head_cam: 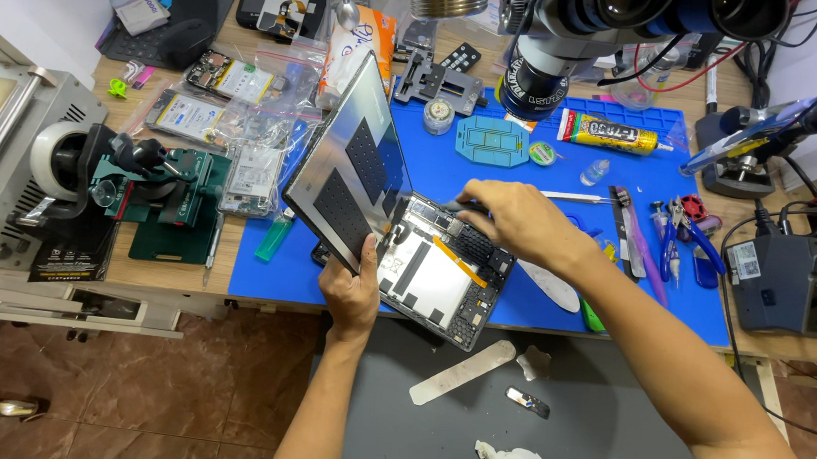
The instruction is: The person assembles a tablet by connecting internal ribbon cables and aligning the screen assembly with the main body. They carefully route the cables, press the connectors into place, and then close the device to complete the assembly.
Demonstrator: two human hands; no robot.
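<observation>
The left hand (pixel 353 288) grasps the lifted screen panel (pixel 351 162) at its lower edge and holds it tilted up from the open tablet body (pixel 443 281). The tablet lies on the near edge of the blue mat (pixel 549 173). The right hand (pixel 516 219) is clenched around a thin dark tool (pixel 457 205), touching the tablet's top edge.

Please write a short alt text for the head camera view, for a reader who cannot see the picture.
A person's left hand tilts up the dark screen panel of an opened tablet, while the right hand works a thin tool inside the body. They sit on a blue mat on a cluttered repair bench under a microscope.
</observation>
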